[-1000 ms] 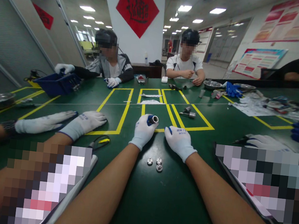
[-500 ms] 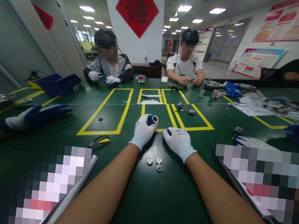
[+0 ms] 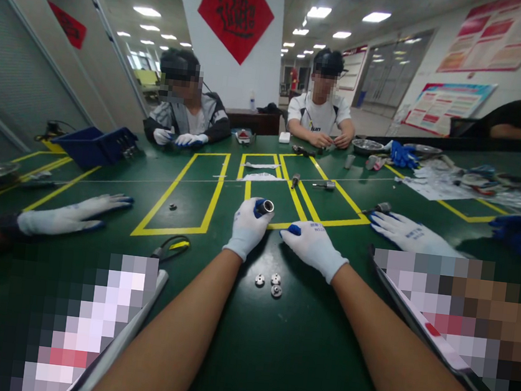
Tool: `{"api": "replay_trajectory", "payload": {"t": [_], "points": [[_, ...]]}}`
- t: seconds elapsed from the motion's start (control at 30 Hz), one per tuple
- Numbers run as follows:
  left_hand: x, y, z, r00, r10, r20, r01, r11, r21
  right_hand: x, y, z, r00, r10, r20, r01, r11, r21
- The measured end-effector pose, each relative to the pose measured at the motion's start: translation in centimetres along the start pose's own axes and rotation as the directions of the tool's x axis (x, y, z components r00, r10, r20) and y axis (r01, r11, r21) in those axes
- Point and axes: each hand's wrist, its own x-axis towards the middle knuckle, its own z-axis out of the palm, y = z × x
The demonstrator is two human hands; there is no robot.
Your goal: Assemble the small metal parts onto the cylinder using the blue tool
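Stretching over the green worktop [image 3: 222,367] at far left, a co-worker's gloved hand [image 3: 70,214] now shows its white back, where more blue coating showed half a second ago. Inside a yellow-taped outline [image 3: 169,231] lies a small dark part [image 3: 173,207], with a looped cable [image 3: 180,246] near it. At centre, the wearer's left hand [image 3: 247,225], gloved, has its grip clenched round a dark tube [image 3: 266,207], the open end showing. Three metal discs [image 3: 276,280] lie between the wearer's forearms [image 3: 180,318], touching neither hand. Farther back, a metal fitting [image 3: 295,180] sits further left than moments ago. The wearer's right hand [image 3: 315,244] curls near the tube but apart from it; whether its grip holds anything cannot be told. At right, a neighbour's gloved hand [image 3: 413,234] has reached in, a dark fitting [image 3: 382,207] just beside its fingertips. For the wearer's own work, the shift seems to mean little: the tube remains held and the discs lie as they did, untouched.
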Motion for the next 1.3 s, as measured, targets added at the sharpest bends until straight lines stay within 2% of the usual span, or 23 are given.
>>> {"api": "replay_trajectory", "payload": {"t": [0.07, 0.13, 0.2, 0.3, 0.37, 0.43, 0.5, 0.57, 0.63, 0.7, 0.77, 0.9, 1.07, 1.3], "points": [[0.0, 0.0, 0.0, 1.000, 0.001, -0.006, -0.001, 1.000, 0.001, -0.7, -0.2, -1.0, 0.990, -0.094, 0.105, 0.083, 0.991, 0.104], [0.0, -0.1, 0.0, 1.000, 0.002, -0.009, -0.002, 1.000, 0.001, -1.5, -0.5, -1.9, 0.949, -0.218, 0.228, 0.163, 0.957, 0.239], [0.0, -0.1, 0.1, 1.000, 0.002, -0.005, -0.002, 1.000, -0.004, -2.2, -0.8, -2.7, 0.901, -0.296, 0.318, 0.189, 0.926, 0.326], [0.1, -0.2, 0.1, 1.000, -0.002, -0.006, 0.002, 1.000, -0.004, -2.8, -0.9, -3.0, 0.830, -0.359, 0.427, 0.222, 0.914, 0.339], [0.1, -0.2, 0.1, 1.000, -0.002, -0.009, 0.002, 1.000, -0.001, -2.8, -0.8, -2.8, 0.804, -0.398, 0.441, 0.272, 0.907, 0.323], [0.1, -0.2, 0.1, 1.000, -0.001, -0.007, 0.001, 1.000, 0.002, -2.7, -0.6, -2.4, 0.825, -0.397, 0.402, 0.286, 0.907, 0.309], [0.1, -0.2, 0.1, 1.000, -0.002, -0.001, 0.002, 1.000, 0.006, -2.4, -0.4, -1.7, 0.873, -0.369, 0.319, 0.272, 0.911, 0.309], [0.0, -0.1, 0.0, 1.000, 0.007, 0.010, -0.007, 1.000, 0.011, -1.9, -0.1, -0.9, 0.935, -0.314, 0.165, 0.250, 0.913, 0.321], [-0.1, 0.1, 0.0, 0.999, 0.040, 0.037, -0.040, 0.999, 0.011, -1.3, 0.2, 0.0, 0.978, -0.202, -0.043, 0.204, 0.916, 0.346], [-0.2, 0.4, -0.1, 0.992, 0.091, 0.084, -0.092, 0.996, 0.003, -0.7, 0.5, 1.0, 0.978, -0.068, -0.197, 0.145, 0.903, 0.406], [-0.3, 0.6, -0.1, 0.977, 0.158, 0.140, -0.157, 0.987, -0.023, -0.1, 0.9, 1.6, 0.959, 0.025, -0.281, 0.119, 0.866, 0.486], [-0.5, 0.8, 0.2, 0.930, 0.291, 0.226, -0.274, 0.956, -0.103, 0.3, 1.5, 2.1, 0.942, 0.085, -0.325, 0.119, 0.820, 0.560], [-0.7, 1.0, 0.3, 0.920, 0.311, 0.239, -0.289, 0.949, -0.124, 0.4, 1.7, 2.2, 0.944, 0.097, -0.315, 0.112, 0.805, 0.583], [-0.9, 1.6, 0.2, 0.900, 0.356, 0.251, -0.338, 0.934, -0.115, 0.4, 1.0, 1.6, 0.952, 0.225, -0.209, -0.061, 0.804, 0.591]]}}
